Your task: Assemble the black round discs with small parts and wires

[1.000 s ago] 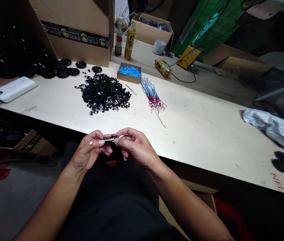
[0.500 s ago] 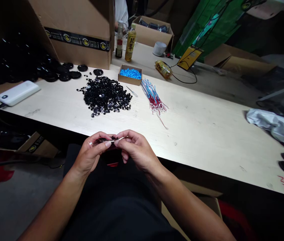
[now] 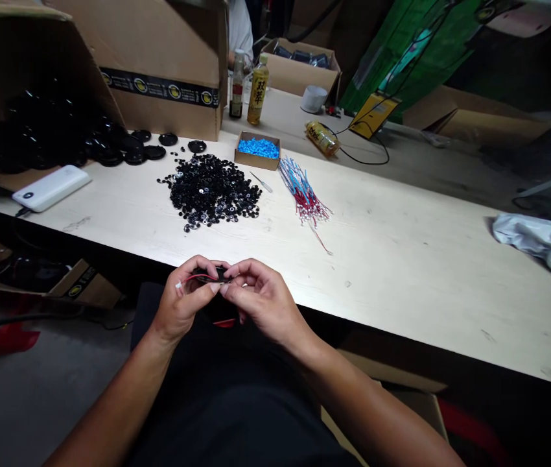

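Note:
My left hand (image 3: 181, 301) is closed on a round black plastic part (image 3: 220, 273) in front of the table's near edge. A thin red wire (image 3: 194, 277) arcs over that part and ends in a small white connector (image 3: 178, 285) by the left palm. The fingertips of my right hand (image 3: 266, 298) pinch the other side of the same part, close to the left thumb. What lies right between the fingertips is too small to make out. Beyond the hands lie a heap of small black pieces (image 3: 212, 191) and a bundle of blue, red and white wires (image 3: 303, 191).
A small box of blue pieces (image 3: 257, 148), a thin pointed tool (image 3: 262, 182) and a white power bank (image 3: 52, 188) are on the table (image 3: 402, 259). Black round covers (image 3: 110, 146) spill from a carton at left. Bottles (image 3: 258, 91) stand behind; a grey-white bag (image 3: 540, 243) lies right.
The black part has tilted between my hands, so more of its face and the red wire show. Both hands stay close together on it. The whole view has shifted slightly.

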`<state>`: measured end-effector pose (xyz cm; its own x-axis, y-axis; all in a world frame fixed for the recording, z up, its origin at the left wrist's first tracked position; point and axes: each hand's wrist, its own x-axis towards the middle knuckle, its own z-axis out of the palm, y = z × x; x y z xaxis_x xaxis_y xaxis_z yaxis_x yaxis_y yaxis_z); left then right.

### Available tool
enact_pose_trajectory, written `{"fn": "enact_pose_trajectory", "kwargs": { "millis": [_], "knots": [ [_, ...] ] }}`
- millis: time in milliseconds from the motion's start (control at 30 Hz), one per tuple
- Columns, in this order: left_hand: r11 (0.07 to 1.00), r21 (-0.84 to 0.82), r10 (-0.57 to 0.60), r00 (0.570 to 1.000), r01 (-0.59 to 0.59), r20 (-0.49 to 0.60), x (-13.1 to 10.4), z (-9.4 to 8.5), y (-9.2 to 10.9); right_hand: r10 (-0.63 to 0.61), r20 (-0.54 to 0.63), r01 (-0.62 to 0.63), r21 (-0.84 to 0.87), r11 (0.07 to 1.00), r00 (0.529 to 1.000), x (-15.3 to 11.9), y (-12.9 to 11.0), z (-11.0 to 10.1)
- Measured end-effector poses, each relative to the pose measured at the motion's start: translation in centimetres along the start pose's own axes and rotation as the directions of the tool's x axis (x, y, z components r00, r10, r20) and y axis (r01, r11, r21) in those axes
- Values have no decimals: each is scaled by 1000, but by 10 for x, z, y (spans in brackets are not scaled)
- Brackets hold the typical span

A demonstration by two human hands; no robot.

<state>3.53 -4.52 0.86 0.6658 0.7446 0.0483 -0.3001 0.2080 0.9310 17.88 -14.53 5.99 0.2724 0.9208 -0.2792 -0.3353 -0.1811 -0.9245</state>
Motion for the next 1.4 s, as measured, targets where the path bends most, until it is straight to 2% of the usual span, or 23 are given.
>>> {"fn": "enact_pose_trajectory", "kwargs": {
  "millis": [133,233,367,467,600,700,800,967,1067,1133,1200,1267,1300,1400],
  "knots": [
    [976,179,111,989,-127,99,2,-2,13,-80,14,81,-35,996,997,-6,1,-5],
    [921,321,193,974,-221,119,2,-2,24,-88,4,88,-28,996,996,-9,-2,-13],
    [875,411,210,966,-255,152,-1,-1,30,46,-9,-46,28,999,999,-4,-6,-23],
    [854,439,211,957,-279,198,-4,0,29,158,63,-163,72,984,985,5,-6,-23],
    [783,559,159,957,-272,243,-6,1,26,213,158,-228,88,970,964,17,0,-14],
    [738,627,147,966,-251,213,-9,0,23,222,147,-231,49,972,964,22,7,-8],
    [720,641,185,963,-268,195,-12,-6,20,239,132,-237,-26,971,962,28,13,-6],
    [701,673,217,969,-237,114,-20,-23,19,292,193,-263,-162,951,937,43,16,3],
    [781,604,203,979,-159,-5,-27,-44,18,268,179,-218,-257,942,947,48,10,7],
    [832,547,202,969,-92,-143,-31,-68,18,226,111,-188,-281,941,968,50,6,2],
    [836,548,244,912,-25,-330,-35,-102,19,214,45,-193,-282,940,976,52,4,-10],
    [810,584,319,787,64,-528,-38,-146,24,218,-15,-214,-267,940,976,54,3,-26],
    [802,589,349,723,98,-596,-39,-170,27,217,-47,-222,-257,941,975,55,3,-33],
    [762,609,450,495,220,-743,-36,-243,35,193,-141,-222,-233,947,971,56,2,-49]
  ]
}}
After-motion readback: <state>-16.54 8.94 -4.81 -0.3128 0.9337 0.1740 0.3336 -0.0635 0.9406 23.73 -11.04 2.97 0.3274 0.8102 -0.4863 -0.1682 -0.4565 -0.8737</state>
